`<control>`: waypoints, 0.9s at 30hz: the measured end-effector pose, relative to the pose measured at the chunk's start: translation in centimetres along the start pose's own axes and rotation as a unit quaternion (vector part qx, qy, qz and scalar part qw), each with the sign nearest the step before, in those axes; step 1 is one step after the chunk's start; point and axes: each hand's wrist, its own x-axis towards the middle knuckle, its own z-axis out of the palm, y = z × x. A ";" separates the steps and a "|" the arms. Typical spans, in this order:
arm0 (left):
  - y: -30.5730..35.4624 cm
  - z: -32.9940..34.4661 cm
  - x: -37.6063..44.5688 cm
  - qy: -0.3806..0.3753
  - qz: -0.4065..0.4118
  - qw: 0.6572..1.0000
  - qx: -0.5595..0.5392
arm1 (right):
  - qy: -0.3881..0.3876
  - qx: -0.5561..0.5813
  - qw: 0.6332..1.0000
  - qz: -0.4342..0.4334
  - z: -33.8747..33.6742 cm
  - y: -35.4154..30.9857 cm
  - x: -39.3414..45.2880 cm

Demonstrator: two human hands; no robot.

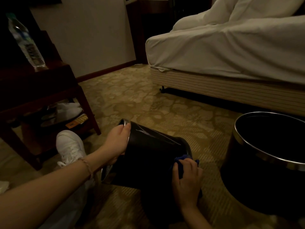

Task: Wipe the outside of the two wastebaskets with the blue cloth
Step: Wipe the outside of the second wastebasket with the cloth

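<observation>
— Nearest us, what's the left hand [118,142] doing?

— Its fingers are curled over the metal-rimmed mouth of the tipped wastebasket [148,156], holding it on its side. The long axis runs from that rim, lower left, away to the base at upper right.

— And the right hand [185,177]?

— It is nearer the base end, fingers bunched on the blue cloth [180,162] and pressing it flat to the black wall. Unwiped wall lies leftward, toward the rim, so I'd judge the stroke goes along the axis.

— The other one?

— The upright wastebasket [264,171] stands just right of that hand on patterned carpet [148,100], a bed [231,47] beyond, a dark wooden table [41,90] left.
</observation>
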 end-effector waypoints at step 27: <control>-3.5 2.6 -2.1 -0.091 0.204 0.974 0.043 | 0.040 0.108 0.977 -0.180 0.4 -9.4 1.0</control>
